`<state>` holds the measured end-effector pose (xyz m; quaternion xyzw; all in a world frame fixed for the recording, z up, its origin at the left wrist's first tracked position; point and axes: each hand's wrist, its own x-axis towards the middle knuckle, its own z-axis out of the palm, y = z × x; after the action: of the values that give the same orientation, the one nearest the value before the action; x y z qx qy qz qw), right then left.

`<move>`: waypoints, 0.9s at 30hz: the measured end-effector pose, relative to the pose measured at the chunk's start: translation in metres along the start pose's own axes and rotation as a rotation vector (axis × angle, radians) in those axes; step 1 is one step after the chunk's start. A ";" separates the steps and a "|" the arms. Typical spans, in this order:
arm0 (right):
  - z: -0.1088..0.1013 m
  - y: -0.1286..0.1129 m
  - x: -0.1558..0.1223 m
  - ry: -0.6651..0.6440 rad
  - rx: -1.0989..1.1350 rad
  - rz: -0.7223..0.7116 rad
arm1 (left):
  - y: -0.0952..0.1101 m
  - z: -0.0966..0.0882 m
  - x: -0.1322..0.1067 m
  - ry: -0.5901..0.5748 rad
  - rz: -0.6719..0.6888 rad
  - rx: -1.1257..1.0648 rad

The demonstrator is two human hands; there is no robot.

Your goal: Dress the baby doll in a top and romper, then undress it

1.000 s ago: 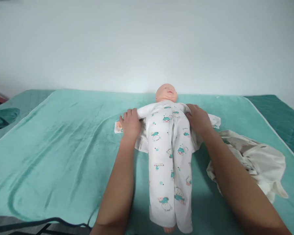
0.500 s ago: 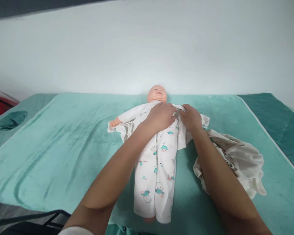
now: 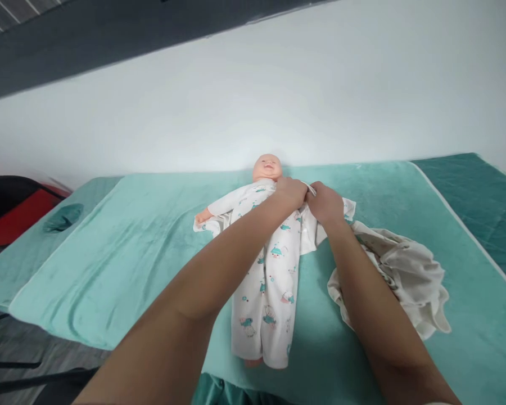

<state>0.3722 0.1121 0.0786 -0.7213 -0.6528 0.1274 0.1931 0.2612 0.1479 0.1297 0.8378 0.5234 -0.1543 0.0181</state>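
Observation:
A baby doll lies on its back, wearing a white romper with teal and pink cartoon prints. My left hand is closed over the romper's upper chest, gripping its edge near the doll's shoulder. Right beside it, my right hand pinches a white strip of the same fabric, drawn taut between both hands. A white printed top spreads out under the doll, its sleeve ends showing on both sides. One doll hand pokes out at the left; the other arm is hidden by my hands.
A crumpled off-white garment lies at the right, partly behind my right forearm. Teal sheeting covers the bed, which has a face hole at its left end. A white wall stands behind. At the left are red and black chairs.
My left hand has shifted right, closer to my right hand, uncovering more of the romper's chest. The fabric edge is lifted between my hands. The head view has tilted and shifted slightly.

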 end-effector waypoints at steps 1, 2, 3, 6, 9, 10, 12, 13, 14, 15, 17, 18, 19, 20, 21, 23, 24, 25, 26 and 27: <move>0.000 0.001 0.000 0.014 0.017 0.023 | -0.004 -0.003 -0.002 -0.002 -0.007 0.014; -0.001 0.003 0.000 0.024 0.035 0.044 | -0.008 -0.005 -0.004 -0.001 -0.021 0.034; -0.001 0.004 0.000 0.032 0.052 0.062 | -0.011 -0.006 -0.006 -0.002 -0.035 0.057; -0.001 0.006 0.000 0.005 0.087 0.080 | -0.013 -0.001 -0.008 -0.017 -0.018 0.113; 0.000 0.007 0.001 -0.051 0.088 0.072 | -0.005 0.011 -0.001 -0.013 0.103 0.122; 0.001 0.008 0.001 -0.065 0.083 0.064 | -0.003 0.014 0.002 -0.006 0.138 0.117; 0.002 0.008 0.002 -0.071 0.071 0.044 | 0.000 0.021 0.010 0.008 0.185 0.104; 0.003 0.009 0.003 -0.068 0.067 0.035 | -0.001 0.022 0.012 0.013 0.203 0.101; 0.003 0.009 0.003 -0.063 0.065 0.030 | -0.001 0.023 0.014 0.021 0.216 0.101; 0.003 0.010 0.004 -0.057 0.067 0.025 | -0.003 0.023 0.014 0.033 0.223 0.101; 0.002 0.011 0.004 -0.046 0.081 0.026 | -0.005 0.021 0.012 0.054 0.218 0.111; 0.001 0.012 0.004 -0.044 0.095 0.035 | -0.006 0.018 0.009 0.059 0.208 0.120; 0.001 0.013 0.003 -0.042 0.113 0.048 | -0.008 0.015 0.007 0.064 0.200 0.134; 0.000 0.015 0.003 -0.040 0.135 0.064 | -0.010 0.011 0.003 0.071 0.192 0.153; 0.000 0.016 0.003 -0.036 0.158 0.079 | -0.012 0.007 0.000 0.081 0.185 0.177; -0.001 0.019 0.003 -0.021 0.203 0.098 | -0.018 -0.002 -0.006 0.092 0.170 0.225; -0.001 0.021 0.003 -0.011 0.222 0.098 | -0.022 -0.007 -0.010 0.089 0.161 0.246; -0.001 0.022 0.003 -0.001 0.239 0.096 | -0.026 -0.011 -0.013 0.084 0.151 0.266; 0.000 0.024 0.004 0.004 0.254 0.097 | -0.030 -0.015 -0.017 0.079 0.142 0.282; 0.000 0.025 0.004 0.006 0.265 0.102 | -0.033 -0.018 -0.020 0.079 0.134 0.294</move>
<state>0.3954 0.1144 0.0679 -0.7224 -0.5920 0.2198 0.2818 0.2279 0.1487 0.1568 0.8699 0.4385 -0.1943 -0.1151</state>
